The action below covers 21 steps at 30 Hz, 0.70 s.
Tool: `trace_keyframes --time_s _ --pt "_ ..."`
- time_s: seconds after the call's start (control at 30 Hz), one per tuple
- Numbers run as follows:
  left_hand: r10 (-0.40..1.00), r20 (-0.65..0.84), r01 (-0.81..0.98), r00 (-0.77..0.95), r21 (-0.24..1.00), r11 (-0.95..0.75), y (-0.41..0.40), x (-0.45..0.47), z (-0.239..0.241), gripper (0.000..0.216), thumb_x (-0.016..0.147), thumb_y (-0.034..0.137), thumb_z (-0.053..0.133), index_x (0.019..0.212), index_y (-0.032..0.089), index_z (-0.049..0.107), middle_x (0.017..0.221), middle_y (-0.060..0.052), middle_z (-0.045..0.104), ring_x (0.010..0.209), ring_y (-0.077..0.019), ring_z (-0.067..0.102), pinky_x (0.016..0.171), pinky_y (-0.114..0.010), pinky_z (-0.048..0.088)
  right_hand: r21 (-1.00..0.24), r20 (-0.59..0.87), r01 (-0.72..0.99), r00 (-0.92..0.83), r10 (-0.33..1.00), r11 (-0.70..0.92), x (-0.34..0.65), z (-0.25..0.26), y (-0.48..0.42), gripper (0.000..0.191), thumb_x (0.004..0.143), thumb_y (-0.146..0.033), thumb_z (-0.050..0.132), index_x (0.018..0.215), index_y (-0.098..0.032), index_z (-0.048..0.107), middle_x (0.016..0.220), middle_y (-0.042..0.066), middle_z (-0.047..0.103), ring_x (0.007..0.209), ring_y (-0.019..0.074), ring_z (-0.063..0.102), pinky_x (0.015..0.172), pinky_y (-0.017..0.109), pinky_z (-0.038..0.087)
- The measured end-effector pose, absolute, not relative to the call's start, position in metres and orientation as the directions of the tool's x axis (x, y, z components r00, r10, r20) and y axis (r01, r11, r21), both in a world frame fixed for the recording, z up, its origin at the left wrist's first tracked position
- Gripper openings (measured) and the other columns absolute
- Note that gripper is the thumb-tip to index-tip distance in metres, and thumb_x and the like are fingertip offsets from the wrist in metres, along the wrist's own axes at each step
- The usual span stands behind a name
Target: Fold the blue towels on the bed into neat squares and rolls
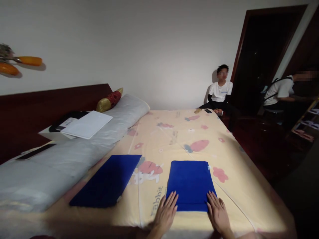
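A folded bright blue cloth [189, 182] lies flat on the yellow printed bedsheet [179, 139] right in front of me. My left hand [166, 212] lies open and flat, fingertips touching the cloth's near left corner. My right hand [218, 214] also lies open and flat, fingers on the cloth's near right corner. Neither hand holds anything. A second, darker blue folded cloth [108, 181] lies on the sheet to the left, apart from both hands.
A long grey bolster [62, 159] runs along the dark headboard [30, 113], with a white box and papers [79, 125] on it and a red-gold cushion [109, 99] behind. One person sits at the far bedside [220, 94]; another stands by the doorway [284, 91]. Dark floor lies right.
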<state>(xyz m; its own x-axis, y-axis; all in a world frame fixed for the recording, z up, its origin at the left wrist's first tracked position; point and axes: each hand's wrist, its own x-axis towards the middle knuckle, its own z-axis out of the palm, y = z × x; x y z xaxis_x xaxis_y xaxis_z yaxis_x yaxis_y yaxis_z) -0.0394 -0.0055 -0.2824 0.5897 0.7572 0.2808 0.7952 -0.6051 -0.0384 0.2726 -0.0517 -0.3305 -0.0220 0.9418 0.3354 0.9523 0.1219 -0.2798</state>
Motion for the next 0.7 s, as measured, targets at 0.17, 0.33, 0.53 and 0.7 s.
trace_keyframes --time_s 0.17,0.33,0.53,0.7 --pt "0.707 0.332 0.778 0.624 -0.178 -0.603 -0.005 -0.050 -0.288 0.057 0.090 0.011 0.042 0.144 0.027 0.040 0.140 -0.003 0.055 0.129 -0.0200 0.048 0.108 -0.040 0.033 -0.239 0.412 0.968 0.028 0.911 0.078 0.288 -0.332 -0.064 0.040 0.095 -0.035 0.041 0.131 -0.025 0.055 0.140 0.007 0.054 0.128 0.0264 0.048 0.100 0.043 0.035" --pt "0.622 0.244 0.662 0.744 -0.144 -0.736 -0.014 -0.047 -0.288 0.046 0.084 0.013 0.049 0.129 0.021 0.054 0.125 -0.004 0.065 0.115 -0.0217 0.057 0.104 -0.038 0.037 -0.222 0.428 0.965 -0.028 0.903 0.135 0.278 -0.338 -0.082 0.051 0.080 -0.016 0.048 0.129 -0.031 0.055 0.124 0.003 0.064 0.111 0.0247 0.056 0.094 0.039 0.035" --pt "0.749 0.113 0.746 0.653 0.077 -0.662 -0.011 -0.042 -0.266 0.047 0.083 0.014 0.047 0.128 0.026 0.053 0.124 -0.002 0.063 0.114 -0.0214 0.055 0.105 -0.038 0.037 -0.268 0.368 0.953 -0.031 0.929 0.137 0.278 -0.329 -0.078 0.043 0.083 -0.017 0.048 0.122 -0.031 0.059 0.119 0.001 0.066 0.106 0.0222 0.057 0.090 0.037 0.034" --pt "0.868 -0.052 0.853 0.494 0.222 -0.472 0.002 -0.020 -0.240 0.031 0.079 0.012 0.048 0.102 0.027 0.064 0.108 -0.001 0.067 0.108 -0.0199 0.057 0.101 -0.035 0.038 -0.318 0.180 0.945 -0.023 0.983 0.080 0.280 -0.288 -0.054 0.025 0.080 -0.017 0.047 0.093 -0.025 0.067 0.096 0.003 0.069 0.093 0.0210 0.059 0.086 0.036 0.035"
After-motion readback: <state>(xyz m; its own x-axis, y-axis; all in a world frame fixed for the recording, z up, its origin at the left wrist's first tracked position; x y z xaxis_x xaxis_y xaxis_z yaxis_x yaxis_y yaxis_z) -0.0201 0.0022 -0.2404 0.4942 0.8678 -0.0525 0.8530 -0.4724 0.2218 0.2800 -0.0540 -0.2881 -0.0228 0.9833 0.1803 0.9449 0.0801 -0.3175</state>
